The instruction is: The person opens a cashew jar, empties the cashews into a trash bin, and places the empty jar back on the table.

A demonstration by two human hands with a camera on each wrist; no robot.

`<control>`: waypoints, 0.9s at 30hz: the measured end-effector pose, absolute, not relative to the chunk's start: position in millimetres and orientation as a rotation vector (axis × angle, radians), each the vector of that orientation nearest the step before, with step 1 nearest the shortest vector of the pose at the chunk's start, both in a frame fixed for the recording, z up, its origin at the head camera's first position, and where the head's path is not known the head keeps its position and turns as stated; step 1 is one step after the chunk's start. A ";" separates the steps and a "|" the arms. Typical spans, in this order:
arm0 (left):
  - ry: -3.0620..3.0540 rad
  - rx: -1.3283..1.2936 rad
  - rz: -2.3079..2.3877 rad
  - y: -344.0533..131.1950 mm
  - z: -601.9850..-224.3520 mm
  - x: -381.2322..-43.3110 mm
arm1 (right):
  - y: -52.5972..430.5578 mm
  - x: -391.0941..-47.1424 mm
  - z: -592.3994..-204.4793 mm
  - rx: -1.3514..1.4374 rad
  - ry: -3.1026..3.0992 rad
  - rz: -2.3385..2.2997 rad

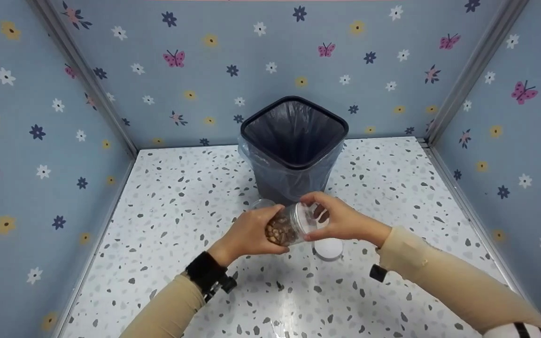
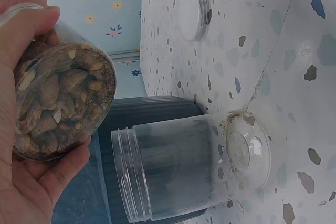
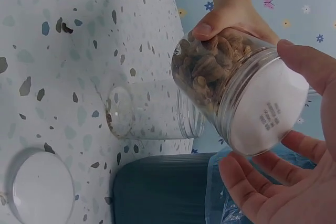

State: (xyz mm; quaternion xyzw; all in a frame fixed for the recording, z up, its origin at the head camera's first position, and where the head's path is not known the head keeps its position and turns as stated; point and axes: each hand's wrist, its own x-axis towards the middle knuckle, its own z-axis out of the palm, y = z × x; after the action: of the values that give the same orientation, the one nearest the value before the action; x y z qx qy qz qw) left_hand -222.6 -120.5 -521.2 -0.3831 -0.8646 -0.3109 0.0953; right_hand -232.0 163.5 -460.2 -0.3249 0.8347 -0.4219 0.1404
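A clear plastic jar [image 1: 281,230] of brown, nut-like pieces is held tilted above the table, in front of the bin. My left hand [image 1: 251,231] grips its body near the base, which faces the camera in the left wrist view. On the jar's mouth sits a white lid [image 3: 270,106] with small print. Thumb and fingers of my right hand [image 1: 343,219] hold this lid at its rim. Below, a second clear jar [image 2: 176,166] stands upright without a lid, brown residue at its bottom. Another white lid [image 1: 329,249] lies flat on the table beside it.
A dark bin [image 1: 294,166] lined with a translucent bluish bag stands behind the hands, near the back wall. Flower-patterned panels [image 1: 270,56] enclose the speckled white table [image 1: 181,197] at the back and both sides. A dark brown crumb [image 3: 64,27] lies on the tabletop.
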 end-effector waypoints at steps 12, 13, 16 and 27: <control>-2.589 -1.141 -0.887 -122.9 -521.4 -222.5 | 167.8 -233.6 -460.4 -1.299 2.502 -1.038; -2.589 -1.144 -0.891 -123.0 -521.1 -222.5 | 167.7 -233.7 -460.4 -1.326 2.509 -1.020; -2.590 -1.147 -0.902 -123.1 -520.1 -222.6 | 167.3 -233.4 -459.7 -1.378 2.538 -0.959; -2.585 -1.144 -0.910 -123.6 -520.9 -222.6 | 167.0 -230.9 -459.5 -1.455 2.609 -0.827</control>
State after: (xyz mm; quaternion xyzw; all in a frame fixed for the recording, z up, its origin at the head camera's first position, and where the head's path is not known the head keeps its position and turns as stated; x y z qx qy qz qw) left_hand -222.6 -123.6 -520.9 -0.3836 -0.8674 -0.3052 0.0857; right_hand -230.9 167.0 -459.5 -0.4694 0.8415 -0.2667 0.0208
